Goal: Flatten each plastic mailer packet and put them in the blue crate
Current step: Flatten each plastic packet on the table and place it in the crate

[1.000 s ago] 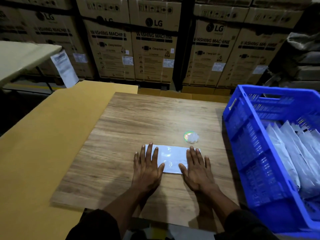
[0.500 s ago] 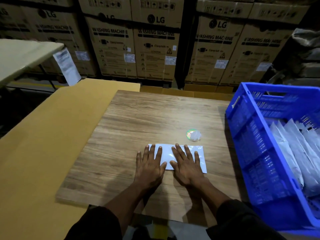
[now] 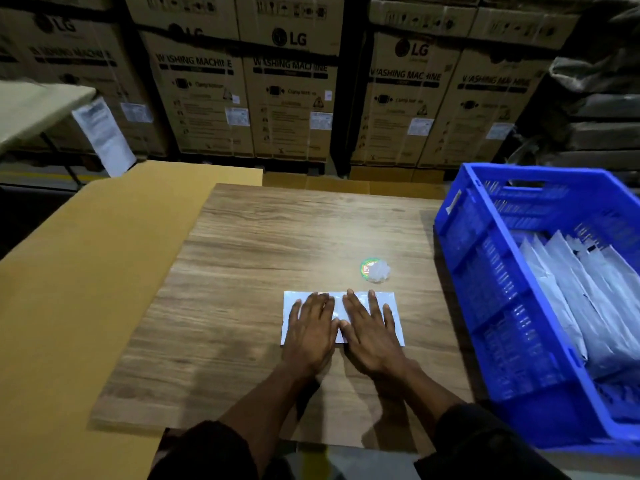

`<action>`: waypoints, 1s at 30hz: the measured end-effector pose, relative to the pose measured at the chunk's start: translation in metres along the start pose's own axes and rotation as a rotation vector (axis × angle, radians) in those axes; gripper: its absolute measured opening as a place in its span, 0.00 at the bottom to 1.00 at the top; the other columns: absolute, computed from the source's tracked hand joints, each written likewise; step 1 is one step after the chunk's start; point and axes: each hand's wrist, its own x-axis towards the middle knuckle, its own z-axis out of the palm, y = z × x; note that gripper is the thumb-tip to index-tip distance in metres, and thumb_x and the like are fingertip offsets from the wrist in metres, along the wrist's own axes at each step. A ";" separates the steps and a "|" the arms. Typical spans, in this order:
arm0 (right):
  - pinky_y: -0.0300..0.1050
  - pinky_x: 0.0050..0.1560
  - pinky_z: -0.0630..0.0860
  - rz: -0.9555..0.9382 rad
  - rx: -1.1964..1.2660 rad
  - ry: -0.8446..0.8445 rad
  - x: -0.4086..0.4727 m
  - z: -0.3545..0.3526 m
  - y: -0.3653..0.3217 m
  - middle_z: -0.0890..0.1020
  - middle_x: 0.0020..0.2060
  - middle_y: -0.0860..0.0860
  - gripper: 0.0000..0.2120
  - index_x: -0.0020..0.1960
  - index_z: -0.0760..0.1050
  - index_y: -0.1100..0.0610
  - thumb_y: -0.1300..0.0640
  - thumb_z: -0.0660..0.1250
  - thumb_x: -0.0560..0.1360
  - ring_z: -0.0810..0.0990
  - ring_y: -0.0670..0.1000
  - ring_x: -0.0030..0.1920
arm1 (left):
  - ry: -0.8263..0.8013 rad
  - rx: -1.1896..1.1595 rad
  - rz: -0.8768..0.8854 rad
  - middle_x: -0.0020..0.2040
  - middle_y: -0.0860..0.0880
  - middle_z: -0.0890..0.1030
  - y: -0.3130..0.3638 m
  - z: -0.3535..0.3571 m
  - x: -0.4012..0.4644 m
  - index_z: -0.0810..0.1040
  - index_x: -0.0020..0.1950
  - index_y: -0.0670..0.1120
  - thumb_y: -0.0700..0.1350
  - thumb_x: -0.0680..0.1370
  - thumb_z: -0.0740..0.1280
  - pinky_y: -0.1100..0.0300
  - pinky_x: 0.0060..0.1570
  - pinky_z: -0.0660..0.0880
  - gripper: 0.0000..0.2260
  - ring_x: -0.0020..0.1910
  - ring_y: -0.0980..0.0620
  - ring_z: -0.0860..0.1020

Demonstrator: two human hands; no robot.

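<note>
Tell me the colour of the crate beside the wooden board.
The crate is bright blue, with slotted lattice walls; the head view shows it.

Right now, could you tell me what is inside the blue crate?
The blue crate holds several white mailer packets leaning side by side; its floor beneath them is hidden.

Two hands, the left hand (image 3: 311,332) and the right hand (image 3: 372,332), lie on one mailer packet (image 3: 393,306). One round sticker (image 3: 367,268) sits just beyond the right hand. One blue crate (image 3: 491,271) stands to its right, holding several packets (image 3: 588,289).
</note>
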 end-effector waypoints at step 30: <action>0.59 0.76 0.36 -0.048 -0.164 -0.136 -0.013 -0.020 0.034 0.31 0.77 0.45 0.39 0.80 0.34 0.46 0.28 0.38 0.76 0.30 0.51 0.78 | -0.185 0.043 -0.099 0.79 0.50 0.66 -0.020 -0.030 -0.013 0.65 0.79 0.59 0.66 0.80 0.56 0.32 0.69 0.60 0.28 0.75 0.30 0.61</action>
